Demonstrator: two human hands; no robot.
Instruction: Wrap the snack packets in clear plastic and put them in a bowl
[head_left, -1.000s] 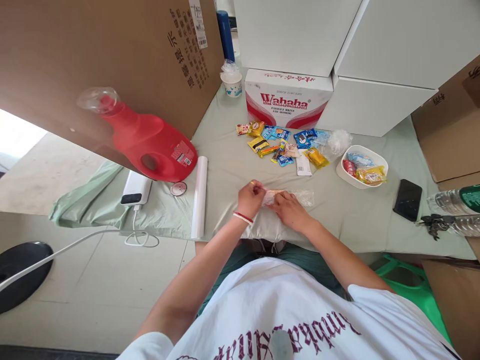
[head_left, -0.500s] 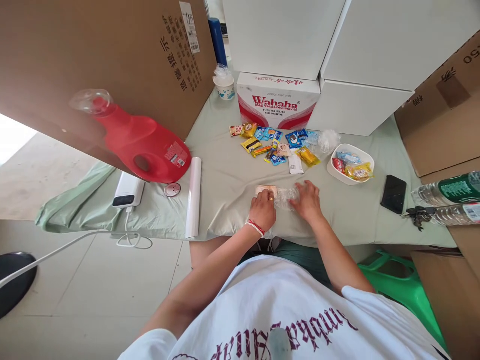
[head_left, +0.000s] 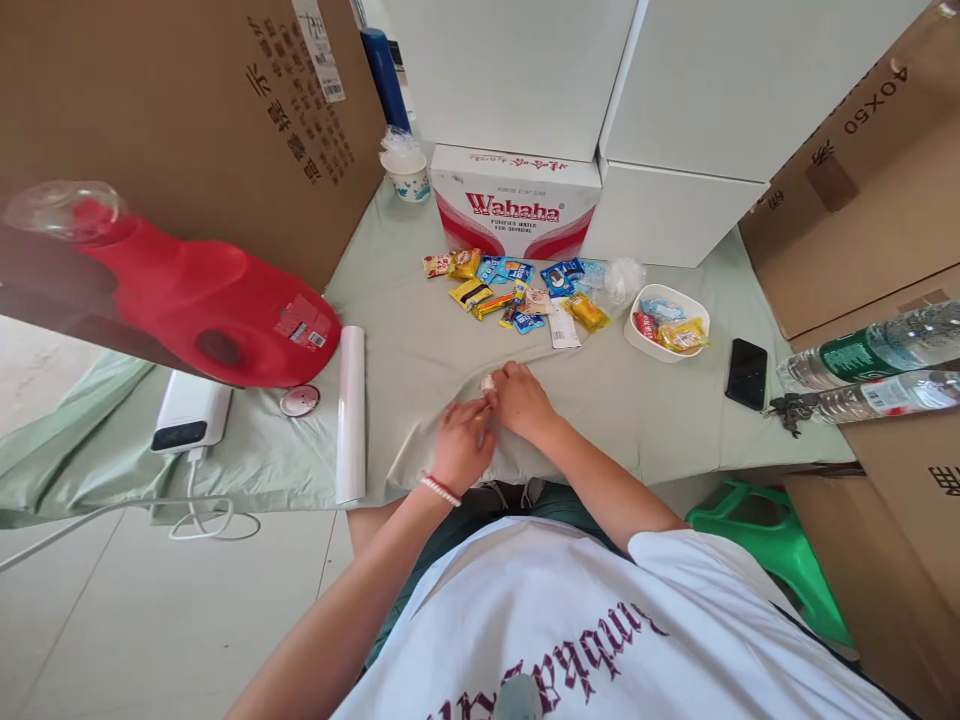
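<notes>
My left hand [head_left: 464, 440], with a bracelet at the wrist, is beside my right hand [head_left: 523, 400] near the front of the cloth-covered table [head_left: 585, 400]. The two hands touch at the fingertips. My right hand is closed round a small pale packet [head_left: 487, 383], of which only one end shows above the fingers. The fingers of my left hand are bent against the packet's lower side; what they pinch is hidden. Behind the hands lie several wrapped snacks [head_left: 471, 293]. A white bowl [head_left: 651, 350] with packets in it stands to their right.
A red jug [head_left: 225, 310], white roll [head_left: 351, 415], power bank [head_left: 193, 408] and round tin [head_left: 300, 401] are at the left. A Wahaba-style printed carton [head_left: 517, 205] stands behind. Phone [head_left: 747, 373], keys [head_left: 792, 410] and bottles [head_left: 862, 358] lie right.
The hands have come together, and the packet with its clear wrapper, spread between them before, is now mostly hidden by the fingers. The camera view has shifted.
</notes>
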